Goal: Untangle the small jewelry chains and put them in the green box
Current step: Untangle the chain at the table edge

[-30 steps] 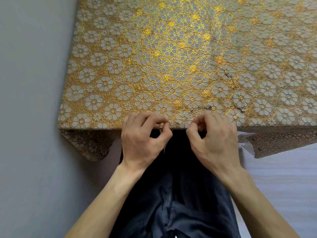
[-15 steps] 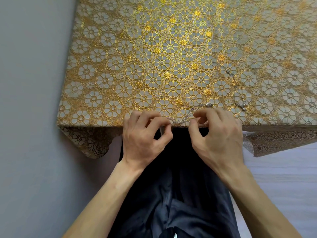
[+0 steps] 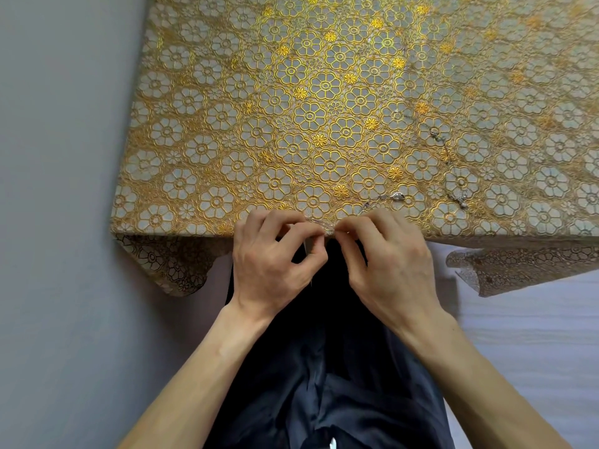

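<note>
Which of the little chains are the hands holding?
The near chain, at the table's edge: the left hand and the right hand both pinch it. The other chain lies alone farther right on the tablecloth, untouched.

Soft, even daylight fills the room, bright enough and casting no hard shadows. The gold print on the cloth (image 3: 227,163) gleams strongest in the far middle, then turns hazy and washed out toward the far right. The overhang below the near edge sits in shade, and the dark clothing (image 3: 324,367) nearest us swallows most detail. The thin chain (image 3: 397,196) is nearly lost in the glinting pattern. The cloth's left edge splays outward from the wide lens, and the corners look softer.
</note>
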Available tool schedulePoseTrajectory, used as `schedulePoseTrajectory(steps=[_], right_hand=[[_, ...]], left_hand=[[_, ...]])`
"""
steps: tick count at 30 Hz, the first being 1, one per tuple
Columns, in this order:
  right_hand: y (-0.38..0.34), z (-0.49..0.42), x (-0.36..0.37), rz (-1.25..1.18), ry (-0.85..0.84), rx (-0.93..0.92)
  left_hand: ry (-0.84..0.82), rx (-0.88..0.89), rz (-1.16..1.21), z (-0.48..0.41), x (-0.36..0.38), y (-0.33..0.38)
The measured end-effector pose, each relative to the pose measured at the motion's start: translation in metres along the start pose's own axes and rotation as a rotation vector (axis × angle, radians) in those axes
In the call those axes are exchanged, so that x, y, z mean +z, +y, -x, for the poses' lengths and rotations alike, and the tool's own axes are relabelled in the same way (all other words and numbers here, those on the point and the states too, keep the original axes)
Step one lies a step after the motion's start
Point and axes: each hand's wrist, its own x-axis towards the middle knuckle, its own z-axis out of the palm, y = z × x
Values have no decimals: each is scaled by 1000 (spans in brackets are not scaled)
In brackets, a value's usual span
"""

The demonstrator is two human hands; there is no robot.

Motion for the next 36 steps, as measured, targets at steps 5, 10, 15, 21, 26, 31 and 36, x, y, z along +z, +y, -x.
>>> schedulePoseTrajectory(steps=[5, 10, 15, 21, 26, 31, 36], right_hand=[[-1, -1, -2, -73, -36, 64], [-5, -6, -3, -317, -15, 220], [-8, -8, -8, -471, -39, 336], [-2, -8, -11, -645, -135, 377], [-4, -11, -19, -883, -152, 416], [-11, -17, -20, -1207, -130, 609], [-16, -25, -24, -1499, -108, 878]], left_hand=[[-14, -89, 44, -2, 0, 5], [-69, -261, 148, -10, -3, 15], [-147, -369, 203, -16, -8, 21], [-219, -433, 229, -21, -12, 25], [-206, -510, 331, -24, -13, 27], [-199, -507, 359, -25, -14, 27], [-202, -512, 355, -28, -14, 30]])
